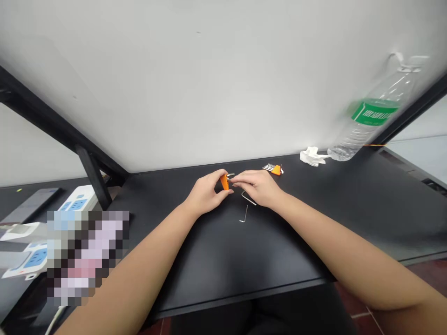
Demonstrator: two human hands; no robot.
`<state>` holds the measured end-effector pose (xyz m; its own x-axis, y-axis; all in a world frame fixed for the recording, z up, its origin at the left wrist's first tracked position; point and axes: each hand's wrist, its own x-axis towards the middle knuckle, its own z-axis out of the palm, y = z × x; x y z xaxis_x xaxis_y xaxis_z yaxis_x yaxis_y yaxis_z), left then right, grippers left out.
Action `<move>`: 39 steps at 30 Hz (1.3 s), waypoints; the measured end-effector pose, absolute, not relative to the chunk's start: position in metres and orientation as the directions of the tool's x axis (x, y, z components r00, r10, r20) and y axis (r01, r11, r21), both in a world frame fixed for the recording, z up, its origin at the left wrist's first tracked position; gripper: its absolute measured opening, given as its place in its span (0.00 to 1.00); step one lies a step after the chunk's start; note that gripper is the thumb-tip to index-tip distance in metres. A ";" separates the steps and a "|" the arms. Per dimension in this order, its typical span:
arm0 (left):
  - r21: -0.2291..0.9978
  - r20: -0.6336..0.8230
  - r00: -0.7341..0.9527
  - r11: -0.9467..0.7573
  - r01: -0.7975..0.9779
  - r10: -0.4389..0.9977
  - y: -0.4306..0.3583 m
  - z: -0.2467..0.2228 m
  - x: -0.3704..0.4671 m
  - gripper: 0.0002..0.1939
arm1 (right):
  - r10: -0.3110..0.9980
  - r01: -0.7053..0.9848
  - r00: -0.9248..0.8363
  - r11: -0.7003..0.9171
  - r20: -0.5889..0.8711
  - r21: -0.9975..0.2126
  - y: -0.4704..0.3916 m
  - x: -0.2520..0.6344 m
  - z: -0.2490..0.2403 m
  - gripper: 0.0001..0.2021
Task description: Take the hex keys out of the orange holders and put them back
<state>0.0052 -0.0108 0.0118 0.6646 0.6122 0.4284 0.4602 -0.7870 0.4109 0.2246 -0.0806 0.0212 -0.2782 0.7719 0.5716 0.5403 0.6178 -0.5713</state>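
Observation:
My left hand (206, 192) grips an orange holder (224, 182) between thumb and fingers, above the black table. A metal hex key (230, 175) sticks out of the holder's right side. My right hand (257, 185) is closed beside it, its fingertips pinched at the metal piece by the holder. Under the right hand lies a larger L-shaped hex key (249, 198), partly hidden. A smaller L-shaped key (246, 213) lies nearer the front. Behind the right hand rests a second orange holder (276, 170) with several metal keys in it.
At the back right stand a clear bottle (375, 111) with a green label and a crumpled white tissue (312, 156). White power strips (37, 257), a dark phone-like slab (30, 204) and a pixelated area are at the left. Black frame bars (92, 174) rise at both sides.

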 end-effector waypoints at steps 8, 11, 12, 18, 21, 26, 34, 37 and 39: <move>0.423 0.421 0.659 -0.777 0.465 0.624 -0.013 0.015 0.008 0.19 | 0.788 0.550 -0.274 0.599 0.552 -0.582 -0.078 0.221 0.014 0.13; 0.446 0.405 0.668 -0.773 0.451 0.624 -0.015 0.016 0.009 0.18 | 0.775 0.547 -0.343 0.624 0.530 -0.558 -0.075 0.224 0.014 0.13; 0.454 0.403 0.671 -0.772 0.445 0.623 -0.015 0.017 0.010 0.17 | 0.774 0.538 -0.359 0.629 0.522 -0.562 -0.075 0.225 0.015 0.13; 0.452 0.382 0.690 -0.776 0.441 0.615 -0.020 0.024 0.012 0.13 | 0.912 0.305 -0.187 0.406 0.364 -0.861 -0.075 0.218 0.012 0.11; 0.438 0.378 0.690 -0.776 0.454 0.617 -0.021 0.026 0.012 0.12 | 0.957 0.166 -0.106 0.286 0.271 -0.944 -0.077 0.211 0.009 0.10; 0.446 0.401 0.686 -0.783 0.432 0.607 -0.019 0.021 0.011 0.16 | 0.933 0.239 -0.103 0.359 0.344 -0.902 -0.077 0.214 0.011 0.11; 0.425 0.436 0.648 -0.778 0.463 0.625 -0.014 0.015 0.007 0.23 | 0.892 0.614 -0.107 0.406 0.439 -0.676 -0.073 0.224 0.012 0.12; 0.415 0.422 0.674 -0.790 0.451 0.606 -0.017 0.017 0.008 0.22 | 0.865 0.641 -0.213 0.475 0.455 -0.603 -0.073 0.220 0.008 0.12; 0.408 0.409 0.693 -0.798 0.443 0.594 -0.018 0.017 0.009 0.21 | 0.855 0.654 -0.255 0.497 0.452 -0.571 -0.073 0.218 0.006 0.11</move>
<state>0.0093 -0.0179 0.0167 0.6927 0.5942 0.4088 0.4434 -0.7979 0.4083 0.2176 -0.0730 0.0064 -0.2548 0.8547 0.4523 0.6538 0.4969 -0.5706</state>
